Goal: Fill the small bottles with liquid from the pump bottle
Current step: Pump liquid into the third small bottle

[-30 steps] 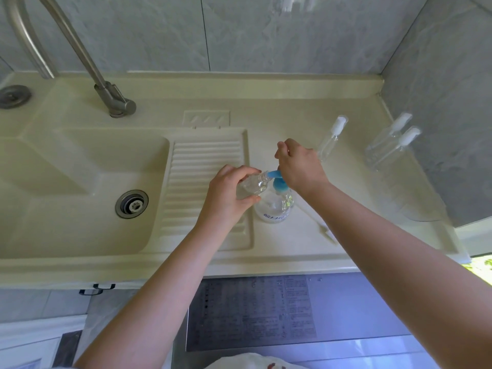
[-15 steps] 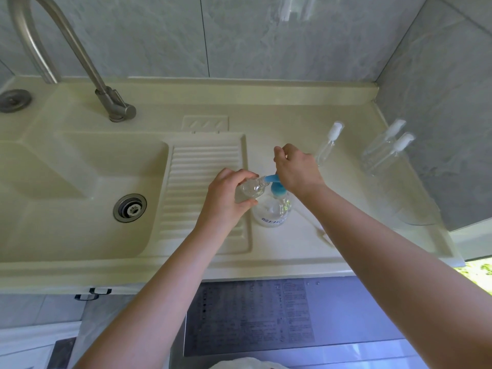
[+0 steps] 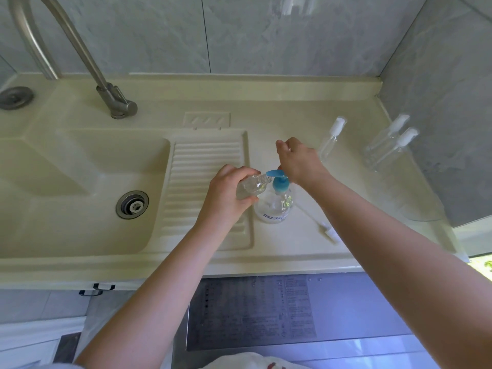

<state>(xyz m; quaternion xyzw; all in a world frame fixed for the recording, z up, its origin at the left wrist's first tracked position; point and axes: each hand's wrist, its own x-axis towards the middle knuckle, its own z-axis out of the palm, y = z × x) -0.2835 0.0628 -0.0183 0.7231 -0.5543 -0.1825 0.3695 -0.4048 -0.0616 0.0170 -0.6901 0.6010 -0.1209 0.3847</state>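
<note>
Clear small bottle (image 3: 250,187) gripped by left fingers (image 3: 241,173), tilted at blue pump (image 3: 277,173), right fingers (image 3: 283,147) loose.

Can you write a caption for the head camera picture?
Left hand holds small bottle at pump bottle spout.

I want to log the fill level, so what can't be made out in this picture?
- Liquid level in the small bottle: the left hand wraps most of it in the head view.
- Whether the right hand touches the pump bottle: the palm hides the contact.
- Label text on the pump bottle: too small.
- Contents of the three capped bottles: clear, too small.
</note>
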